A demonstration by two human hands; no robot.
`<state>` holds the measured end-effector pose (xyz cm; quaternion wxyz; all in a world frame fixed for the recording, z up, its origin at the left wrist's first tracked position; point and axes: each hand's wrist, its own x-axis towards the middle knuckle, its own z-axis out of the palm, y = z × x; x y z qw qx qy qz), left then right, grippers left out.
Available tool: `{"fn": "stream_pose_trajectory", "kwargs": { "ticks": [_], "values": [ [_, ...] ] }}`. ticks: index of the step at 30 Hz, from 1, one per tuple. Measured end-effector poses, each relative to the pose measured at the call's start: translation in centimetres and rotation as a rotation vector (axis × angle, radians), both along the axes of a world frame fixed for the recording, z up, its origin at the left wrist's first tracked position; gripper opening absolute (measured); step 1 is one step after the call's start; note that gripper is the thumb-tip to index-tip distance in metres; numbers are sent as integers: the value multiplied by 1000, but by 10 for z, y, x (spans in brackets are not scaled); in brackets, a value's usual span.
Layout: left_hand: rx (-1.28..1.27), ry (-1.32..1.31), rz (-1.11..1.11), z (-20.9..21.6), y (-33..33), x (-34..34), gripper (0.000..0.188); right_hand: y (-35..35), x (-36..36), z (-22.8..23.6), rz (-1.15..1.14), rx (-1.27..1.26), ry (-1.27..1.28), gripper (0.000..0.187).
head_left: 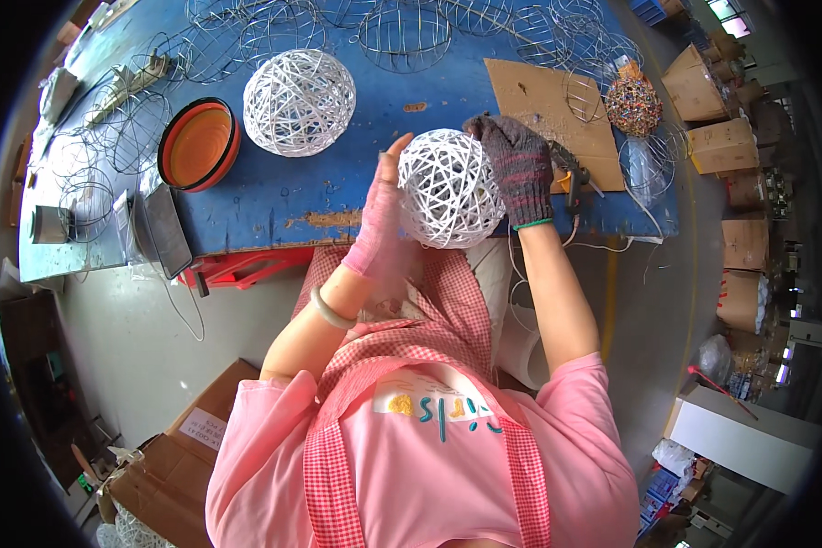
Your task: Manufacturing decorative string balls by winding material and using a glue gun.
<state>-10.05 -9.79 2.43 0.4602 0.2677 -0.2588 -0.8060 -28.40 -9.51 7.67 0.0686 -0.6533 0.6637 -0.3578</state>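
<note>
A white open-weave ball (450, 190) of strips sits between my two hands, just over the near edge of the blue table (338, 196). Along its left side lies my left hand (384, 210), in a pink glove that leaves the fingertips bare. My right hand (518, 169), in a dark grey knitted glove with a green cuff, grips the ball's upper right; its fingers curl over the top. A second, similar white ball (299, 103) rests farther back to the left. Close to my right hand, a dark glue gun (572, 178) lies by a cardboard sheet (553, 119).
An orange bowl (199, 146) with a black rim stands at left, near a grey flat object (163, 228). Bare wire frames (405, 36) line the table's far side. A multicoloured ball (634, 103) is at right. Cardboard boxes (169, 475) stand on the floor.
</note>
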Motion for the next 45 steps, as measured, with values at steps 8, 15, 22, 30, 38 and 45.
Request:
{"fn": "stream_pose_trajectory", "kwargs": {
  "ticks": [8, 15, 22, 30, 38, 45],
  "values": [
    [-759, -292, 291, -32, -16, 16, 66, 29, 38, -7, 35, -377, -87, 12],
    [-1279, -982, 59, 44, -33, 22, 73, 35, 32, -11, 18, -350, 177, 12],
    [-1361, -982, 64, 47, -26, 23, 70, 4, -1, 23, 122, -312, 59, 13],
    [-1423, -1021, 128, 44, -20, 16, 70, -29, 3, 10, 4, 185, 129, 24],
    [-1166, -970, 299, 32, -11, 17, 79, -47, 1, -43, 144, 110, 520, 33],
    [-463, -180, 301, 25, -11, 19, 88, -1, 30, 17, 28, -187, -220, 26]
  ]
}}
